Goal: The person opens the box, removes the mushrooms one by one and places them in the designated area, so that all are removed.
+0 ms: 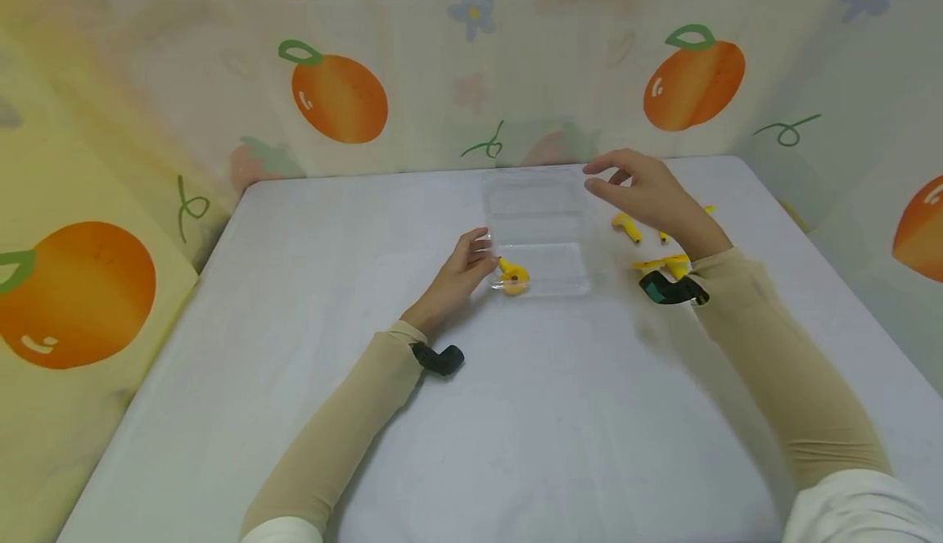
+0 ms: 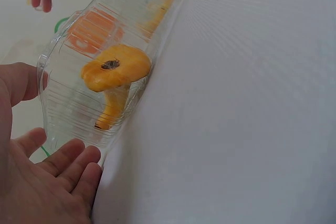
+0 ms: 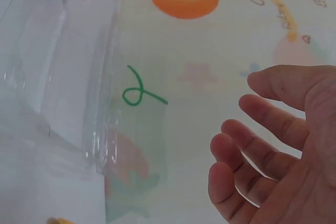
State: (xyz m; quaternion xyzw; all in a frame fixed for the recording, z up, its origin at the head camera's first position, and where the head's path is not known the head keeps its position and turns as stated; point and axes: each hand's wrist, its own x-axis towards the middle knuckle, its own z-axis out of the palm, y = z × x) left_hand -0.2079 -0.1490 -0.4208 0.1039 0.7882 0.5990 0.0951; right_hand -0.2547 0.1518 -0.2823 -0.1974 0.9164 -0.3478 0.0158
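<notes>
A clear plastic clamshell box [image 1: 548,285] stands with its lid [image 1: 534,191] raised at the back. Inside its left end lies a yellow mushroom [image 2: 116,69] with a dark spot in the middle of its cap. My left hand [image 1: 464,269] is at the box's left end, thumb and fingers loosely spread, the thumb touching the plastic. Above the table, beside the lid's right edge, my right hand [image 1: 637,187] hovers with relaxed, slightly bent fingers and nothing between them. In the right wrist view, the right hand [image 3: 268,150] is apart from the box.
Several yellow pieces lie right of the box, under my right forearm, among them a stemmed one [image 1: 627,228] and a flatter one [image 1: 674,265]. They are partly hidden by that arm. A white-covered table [image 1: 516,428] meets a fruit-patterned cloth [image 1: 412,35] behind.
</notes>
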